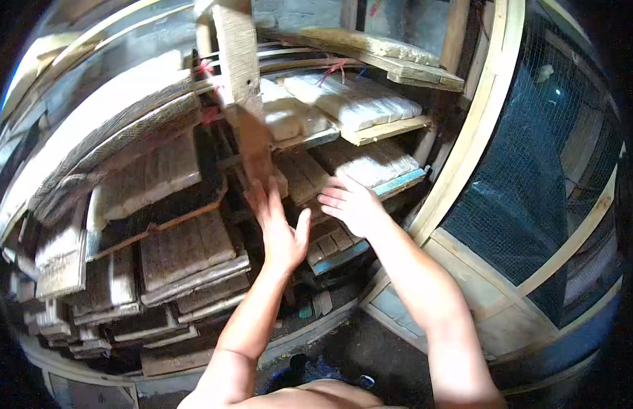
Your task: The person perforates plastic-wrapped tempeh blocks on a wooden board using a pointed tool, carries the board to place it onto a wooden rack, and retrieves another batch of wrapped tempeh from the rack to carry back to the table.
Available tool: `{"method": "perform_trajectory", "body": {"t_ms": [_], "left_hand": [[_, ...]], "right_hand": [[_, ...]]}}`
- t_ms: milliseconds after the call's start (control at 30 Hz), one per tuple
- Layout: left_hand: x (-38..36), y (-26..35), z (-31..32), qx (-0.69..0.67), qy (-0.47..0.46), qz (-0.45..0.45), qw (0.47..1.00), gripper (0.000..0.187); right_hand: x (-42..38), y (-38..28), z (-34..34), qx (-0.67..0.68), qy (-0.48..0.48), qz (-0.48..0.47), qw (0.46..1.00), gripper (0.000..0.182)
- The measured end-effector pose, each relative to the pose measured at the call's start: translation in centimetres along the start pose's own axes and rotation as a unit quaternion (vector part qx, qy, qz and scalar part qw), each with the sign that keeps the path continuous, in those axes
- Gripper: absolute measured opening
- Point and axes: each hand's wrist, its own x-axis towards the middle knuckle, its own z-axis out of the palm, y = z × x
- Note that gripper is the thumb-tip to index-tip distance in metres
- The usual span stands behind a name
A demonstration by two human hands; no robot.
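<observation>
Reaching into a wooden rack point(214, 198) of stacked trays, the person is holding both hands open with fingers spread, gripping nothing. The left hand point(279, 228) is hovering just beside the upright post point(241, 88); the right hand point(354, 203) is touching the near edge of a blue-rimmed tray of blocks point(371, 167). A wire-mesh door point(534, 157) is standing at right. No writing is readable.

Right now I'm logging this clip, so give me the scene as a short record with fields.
setting: wooden rack of stacked trays
trays: pale slabs on the upper ones, darker blocks lower down
left hand: open, raised in front of the middle trays
right hand: open, fingers spread at a blue-edged tray
side: wire mesh panel on the right
</observation>
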Motion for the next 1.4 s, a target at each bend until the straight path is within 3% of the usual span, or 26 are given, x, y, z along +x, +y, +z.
{"method": "perform_trajectory", "body": {"t_ms": [167,300,367,467,567,667,833,967,1000,1300,1333,1400], "left_hand": [[0.0,0.9,-0.1,0.125,-0.015,-0.017,0.992,0.096],[0.5,-0.8,0.2,0.129,-0.024,0.013,0.991,0.097],[0.5,-1.0,0.2,0.110,-0.029,0.007,0.993,0.098],[0.5,-0.4,-0.1,0.108,-0.043,-0.002,0.993,0.098],[0.6,-0.8,0.0,0.120,-0.045,0.010,0.992,0.097],[0.7,-1.0,0.1,0.132,-0.041,0.009,0.990,0.097],[0.6,-1.1,0.2,0.143,-0.042,0.014,0.989,0.096],[0.4,-1.8,0.6,0.163,-0.045,0.014,0.985,0.099],[0.5,-1.7,0.5,0.159,-0.043,0.018,0.986,0.099],[0.6,-1.7,0.4,0.184,-0.042,0.035,0.981,0.093],[0.6,-1.7,0.3,0.180,-0.045,0.036,0.982,0.092],[0.7,-1.4,0.2,0.170,-0.046,0.029,0.984,0.088]], "right_hand": [[4.2,-0.4,3.7,0.055,-0.017,-0.013,0.998,0.086],[8.0,-0.8,4.3,0.094,-0.065,-0.039,0.993,0.094],[8.1,-1.8,5.4,0.115,-0.019,-0.037,0.992,0.088],[10.2,-1.6,4.9,0.125,-0.034,-0.029,0.991,0.080],[11.4,-1.2,4.6,0.152,-0.076,-0.043,0.984,0.046],[11.8,-1.3,4.9,0.129,-0.096,-0.048,0.986,0.052],[12.6,-1.3,4.3,0.138,-0.121,-0.081,0.980,0.035],[12.4,-1.6,3.9,0.136,-0.102,-0.076,0.983,0.030],[12.3,-1.7,3.7,0.139,-0.136,-0.079,0.978,0.029],[10.2,-1.5,2.9,0.150,-0.102,-0.087,0.979,0.038],[9.4,-1.5,2.9,0.133,-0.087,-0.091,0.983,0.030],[8.3,-1.4,2.8,0.132,-0.051,-0.077,0.987,0.032]]}}
